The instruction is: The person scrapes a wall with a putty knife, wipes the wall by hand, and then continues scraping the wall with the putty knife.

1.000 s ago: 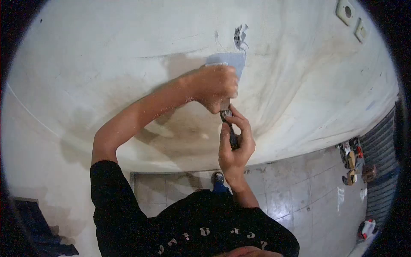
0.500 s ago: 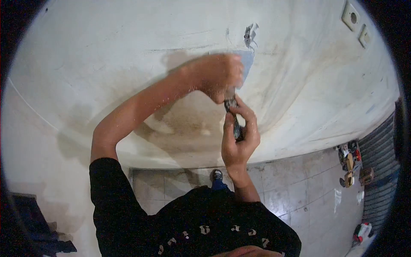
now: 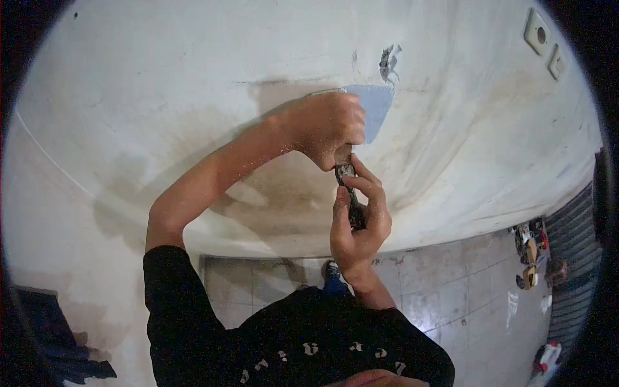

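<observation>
Head view: you are scraping the wall, left hand and right hand both clenching the putty knife, with steady pressure likely needed next.

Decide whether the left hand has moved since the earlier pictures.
Yes: the left hand has shifted slightly left, away from the chipped wall mark.

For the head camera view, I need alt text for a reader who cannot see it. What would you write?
Seen from above, a person holds a broad-bladed scraper against a stained white wall: the left hand grips near the blade, the right hand grips the handle below. Two wall fittings sit at upper right; a tiled floor lies beneath.
</observation>
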### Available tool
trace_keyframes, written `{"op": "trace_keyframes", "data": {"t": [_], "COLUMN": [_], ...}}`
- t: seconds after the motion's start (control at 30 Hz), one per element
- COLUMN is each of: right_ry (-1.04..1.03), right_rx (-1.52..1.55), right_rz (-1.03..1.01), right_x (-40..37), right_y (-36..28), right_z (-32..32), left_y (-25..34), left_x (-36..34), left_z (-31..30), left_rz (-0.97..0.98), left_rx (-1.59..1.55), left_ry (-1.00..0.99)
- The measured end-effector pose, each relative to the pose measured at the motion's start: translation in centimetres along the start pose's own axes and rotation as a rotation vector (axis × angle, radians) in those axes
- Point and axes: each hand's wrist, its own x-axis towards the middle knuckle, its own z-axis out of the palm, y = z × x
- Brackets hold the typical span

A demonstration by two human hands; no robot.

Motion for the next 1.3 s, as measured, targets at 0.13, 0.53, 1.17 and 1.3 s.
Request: {"op": "trace_keyframes", "data": {"t": [0.13, 0.53, 1.17, 1.3], "right_ry": [-0.011, -0.004, 0.013, 0.0], "right_rx": [0.037, 0.007, 0.024, -0.098], "right_rz": [0.062, -0.003, 0.006, -0.145], "right_x": [-0.8, -1.1, -0.5, -0.7], "right_y": [0.6, 1.1, 0.3, 1.4], "right_z": [-0.2, -0.2, 1.5, 1.0], "left_y": [1.4, 0.2, -0.4, 0.2], "left_x": [-0.4, -0.6, -0.9, -1.4], "left_z": [0.6, 0.6, -1.9, -0.3], "left_rz": [-0.012, -0.041, 0.035, -0.037], "left_rx": [-0.02, 0.045, 0.073, 0.027], "left_ry": [-0.041, -0.123, -0.054, -0.119]}}
